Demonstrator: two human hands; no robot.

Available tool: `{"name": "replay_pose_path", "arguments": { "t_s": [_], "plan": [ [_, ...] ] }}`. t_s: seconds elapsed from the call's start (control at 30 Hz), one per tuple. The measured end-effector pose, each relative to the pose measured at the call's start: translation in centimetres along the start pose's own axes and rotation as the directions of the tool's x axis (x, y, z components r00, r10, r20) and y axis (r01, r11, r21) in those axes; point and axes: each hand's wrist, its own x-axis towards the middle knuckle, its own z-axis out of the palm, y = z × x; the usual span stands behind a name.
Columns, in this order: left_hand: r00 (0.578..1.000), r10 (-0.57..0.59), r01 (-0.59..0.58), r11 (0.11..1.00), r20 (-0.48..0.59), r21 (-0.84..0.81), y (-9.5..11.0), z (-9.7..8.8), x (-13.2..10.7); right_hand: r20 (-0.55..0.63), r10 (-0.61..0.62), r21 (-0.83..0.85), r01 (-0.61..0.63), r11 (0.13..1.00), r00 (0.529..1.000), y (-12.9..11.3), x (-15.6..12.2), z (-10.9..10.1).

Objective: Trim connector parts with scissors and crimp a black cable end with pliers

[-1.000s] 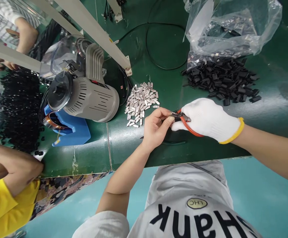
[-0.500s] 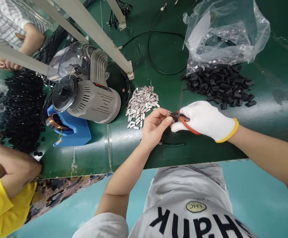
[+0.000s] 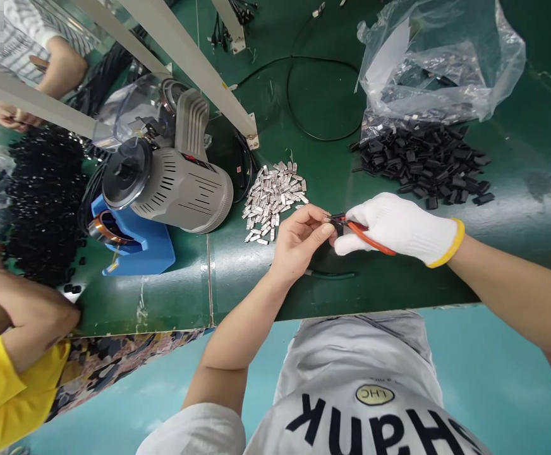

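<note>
Observed: the left hand [image 3: 301, 243], bare, is pinched shut, thumb against forefingers, on a small part [image 3: 328, 219] held just above the green table [image 3: 399, 278]. The part is too small and too covered to identify. The right hand [image 3: 399, 224], in a white glove with a yellow cuff, is closed around the orange handles of a pair of pliers [image 3: 368, 235]. The dark nose of the pliers meets the part right at the left fingertips.

Risks noted:

1. Pinch injury. The bare fingertips touch the nose of the pliers, so a squeeze with poor alignment could catch skin.
2. Part loss. The grip covers only a sliver of the part. If it slips, it could drop into the pile of metal shells [image 3: 273, 199] just beside the left hand, or roll off the near table edge.
3. Part damage. Too much pressure on the handles could crush or bend the part.
4. Snagging. A thin black cable [image 3: 332, 275] lies on the table directly under both hands, and a wrist could drag it.

The heap of black housings [image 3: 427, 164] and the plastic bag [image 3: 441, 57] lie well apart from the hands. The grey machine [image 3: 175, 183] stands near the left forearm.
</note>
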Motion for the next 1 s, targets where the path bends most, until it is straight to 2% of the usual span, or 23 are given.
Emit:
{"name": "replay_pose_path", "arguments": {
  "t_s": [0.3,0.43,0.6,0.73,0.87,0.93,1.0],
  "plan": [
    [1.0,0.013,-0.013,0.999,0.011,0.03,0.1,0.3,-0.2,0.243,-0.004,0.258,-0.061,0.964,0.97,0.6,-0.5,-1.1],
    [0.999,0.041,-0.041,0.998,0.017,0.038,0.0,0.4,-0.1,0.27,0.037,0.349,-0.133,0.928,0.962,0.3,-0.8,-1.2],
    [0.997,0.072,-0.072,0.996,0.015,0.048,0.0,0.4,0.0,0.186,0.066,0.292,-0.119,0.949,0.98,0.0,-0.7,-0.9],
    [0.992,0.124,-0.124,0.985,0.007,0.122,0.3,0.4,-0.1,0.008,0.017,0.22,-0.019,0.975,1.0,0.3,-0.7,-0.7],
    [0.977,0.21,-0.203,0.965,-0.027,0.164,0.1,0.2,-0.1,-0.126,-0.023,0.399,0.072,0.914,0.992,0.4,-1.0,-0.8],
    [0.969,0.246,-0.231,0.944,-0.034,0.234,-0.3,0.0,0.0,-0.155,-0.026,0.491,0.1,0.865,0.988,0.3,-1.0,-0.8],
    [0.954,0.298,-0.276,0.9,-0.014,0.337,-0.6,-0.2,0.0,-0.172,-0.007,0.505,0.094,0.858,0.985,0.3,-0.9,-0.6]
  ]
}}
